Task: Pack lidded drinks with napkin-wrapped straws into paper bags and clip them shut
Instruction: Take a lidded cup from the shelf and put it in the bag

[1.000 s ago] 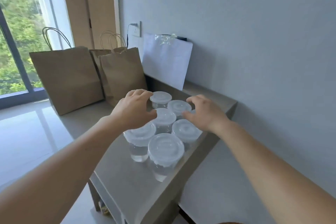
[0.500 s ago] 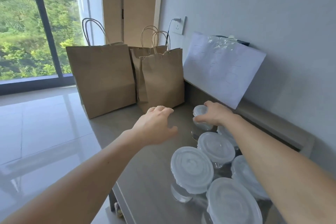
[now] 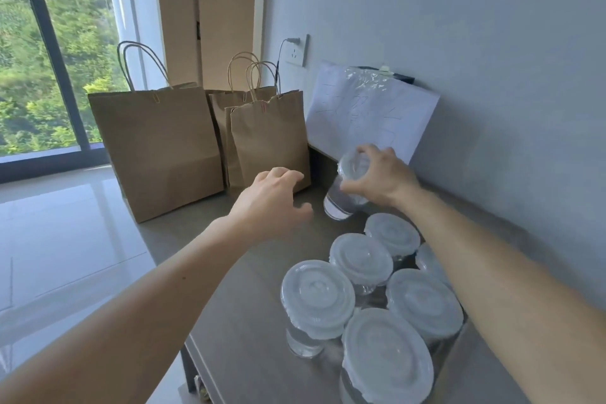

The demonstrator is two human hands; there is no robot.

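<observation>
My right hand grips a clear lidded cup by its lid and holds it tilted, lifted off the grey counter. Several more lidded cups of clear liquid stand clustered at the counter's near right. My left hand hovers with fingers apart and nothing in it, just in front of the small brown paper bag. A larger brown bag stands to its left, and a third bag is mostly hidden behind them. No straws, napkins or clips show.
A white sheet of paper leans against the wall behind the lifted cup, with crinkled plastic at its top. A wall socket with a plugged cable sits above the bags. The counter's left edge drops to a glossy tiled floor.
My right hand has lifted the rearmost cup off the counter and tilted it toward the bags. My left hand has moved forward, closer to the small bag.
</observation>
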